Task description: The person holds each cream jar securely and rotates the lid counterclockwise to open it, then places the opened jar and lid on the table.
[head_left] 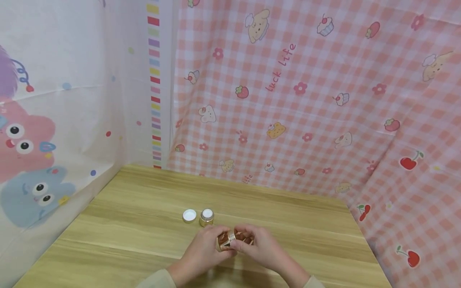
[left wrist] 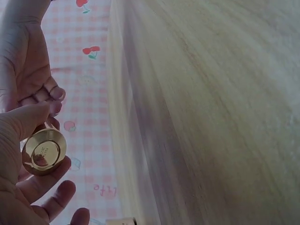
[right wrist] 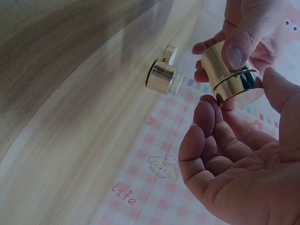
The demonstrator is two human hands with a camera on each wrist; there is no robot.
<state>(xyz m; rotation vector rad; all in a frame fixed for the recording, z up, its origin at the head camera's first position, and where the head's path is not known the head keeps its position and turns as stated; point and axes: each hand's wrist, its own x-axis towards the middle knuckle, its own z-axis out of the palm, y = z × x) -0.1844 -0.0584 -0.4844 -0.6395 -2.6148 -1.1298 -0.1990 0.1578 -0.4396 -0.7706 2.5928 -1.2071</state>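
Note:
A shiny gold cosmetic jar [head_left: 223, 242] is held between both hands above the table. My left hand [head_left: 201, 248] grips its body, thumb along the side; the jar's stamped base [left wrist: 44, 152] faces the left wrist camera. With thumb and fingertips, my right hand [head_left: 264, 248] pinches the gold lid [right wrist: 236, 85] at the other end. A seam shows between lid and body. Beyond the hands, a second gold jar [head_left: 207, 218] stands upright, its top white. Just left of it lies a loose lid [head_left: 189, 216], white inside facing up.
The wood-grain table [head_left: 137, 224] runs back to a pink checked cloth [head_left: 313, 112] hanging behind and to the right. A white cloth [head_left: 79, 112] with cartoon figures hangs on the left.

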